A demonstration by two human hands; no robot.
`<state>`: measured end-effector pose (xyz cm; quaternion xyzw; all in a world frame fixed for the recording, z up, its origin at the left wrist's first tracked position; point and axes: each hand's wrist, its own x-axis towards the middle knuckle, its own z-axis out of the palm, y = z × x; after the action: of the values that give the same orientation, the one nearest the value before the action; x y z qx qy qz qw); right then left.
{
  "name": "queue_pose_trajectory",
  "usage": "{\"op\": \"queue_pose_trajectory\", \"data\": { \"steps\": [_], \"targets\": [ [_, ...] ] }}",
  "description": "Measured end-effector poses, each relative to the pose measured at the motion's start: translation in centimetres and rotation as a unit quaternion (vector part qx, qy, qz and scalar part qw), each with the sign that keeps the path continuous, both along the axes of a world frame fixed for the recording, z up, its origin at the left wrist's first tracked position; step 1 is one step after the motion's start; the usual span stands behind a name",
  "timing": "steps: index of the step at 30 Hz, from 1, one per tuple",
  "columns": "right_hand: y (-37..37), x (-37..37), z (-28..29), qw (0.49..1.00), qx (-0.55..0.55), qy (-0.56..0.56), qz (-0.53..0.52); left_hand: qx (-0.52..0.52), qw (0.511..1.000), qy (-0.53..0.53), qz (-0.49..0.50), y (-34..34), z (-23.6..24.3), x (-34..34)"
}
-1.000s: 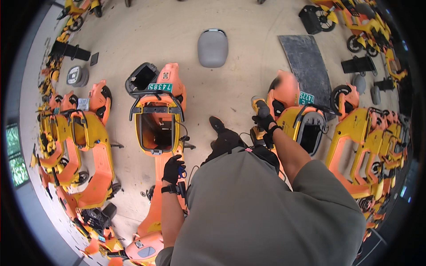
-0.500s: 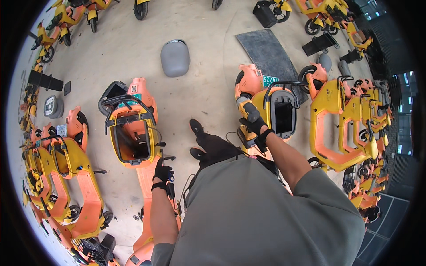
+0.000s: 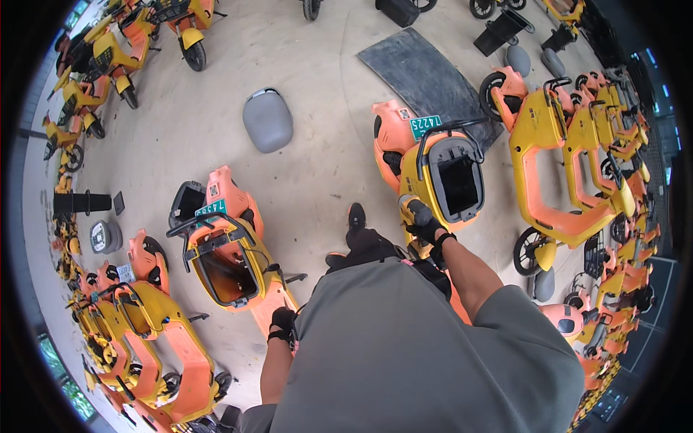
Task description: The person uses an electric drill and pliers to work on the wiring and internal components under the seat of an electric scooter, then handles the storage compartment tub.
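My right hand [image 3: 426,229], in a black glove, grips a yellow-and-black cordless drill [image 3: 413,209] beside a yellow-and-orange scooter [image 3: 426,169] on the right. That scooter's seat is off, and its black storage well lies open under a rear rail. Low in front of my body is my left hand [image 3: 284,320], also gloved in black, with its fingers curled closed; what they hold, if anything, is hidden. Nearest to it is the footboard of a second seatless scooter [image 3: 227,263] on the left, whose compartment is open too.
A grey scooter seat [image 3: 268,121] lies on the concrete floor ahead, and a dark mat [image 3: 426,72] beyond the right scooter. Rows of parked scooters [image 3: 545,144] line both sides. Black bins [image 3: 503,32] stand at the far right; another seat [image 3: 105,236] lies at left.
My view has turned and shifted, and my feet have stepped. My left hand has drawn back nearer my body, away from the left scooter. The drill stays in my right hand, now closer to my body.
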<state>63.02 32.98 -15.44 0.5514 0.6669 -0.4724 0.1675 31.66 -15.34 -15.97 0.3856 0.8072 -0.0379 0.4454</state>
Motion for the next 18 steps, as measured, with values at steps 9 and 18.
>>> {"op": "queue_pose_trajectory", "data": {
  "steps": [9,18],
  "targets": [
    [-0.7,-1.1,-1.5,0.994,-0.036,0.02,-0.103,0.072,0.911,-0.129,0.386,9.4,4.7,-7.6],
    [2.0,-3.9,1.4,0.978,-0.048,0.102,-0.177,0.208,0.965,-0.07,0.145,21.4,4.2,-16.3]
  ]
}}
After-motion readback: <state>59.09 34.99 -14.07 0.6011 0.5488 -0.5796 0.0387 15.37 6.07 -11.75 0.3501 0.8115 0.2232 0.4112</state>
